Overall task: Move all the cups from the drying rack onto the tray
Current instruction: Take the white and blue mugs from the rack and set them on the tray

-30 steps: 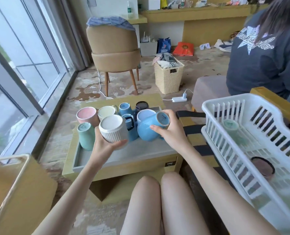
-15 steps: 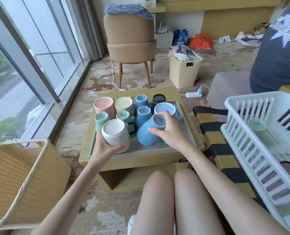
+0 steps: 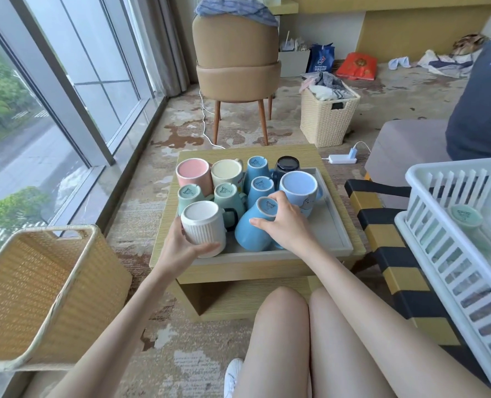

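Nearest me, two bare knees. To the left stands a square woven basket (image 3: pixel 37 297) with a pale rim.

The left hand (image 3: pixel 181 248) grips a white cup (image 3: pixel 202 226), ribbed and cylindrical with a matt base, held upside down over the tray's near left corner. The right hand (image 3: pixel 287 225) curls round a smooth blue cup (image 3: pixel 251 229), a rounded one, base up and tilted toward the white one. I cannot tell whether either is fully set down.

The tray (image 3: pixel 329 225) is grey, rectangular and low-walled, and lies on a wood-grain table (image 3: pixel 238 152). Behind the held pair eight cups stand inverted, packed close: two mint, two blue and a wide pale-blue one, then pink, cream, blue and a dark glossy one at the far edge.

To the right is the rack (image 3: pixel 457 163), white slatted plastic, with one mint cup (image 3: pixel 466 216) in it, base up.

Farther off are a tan padded chair (image 3: pixel 235 53) and a woven hamper (image 3: pixel 327 119) of laundry.
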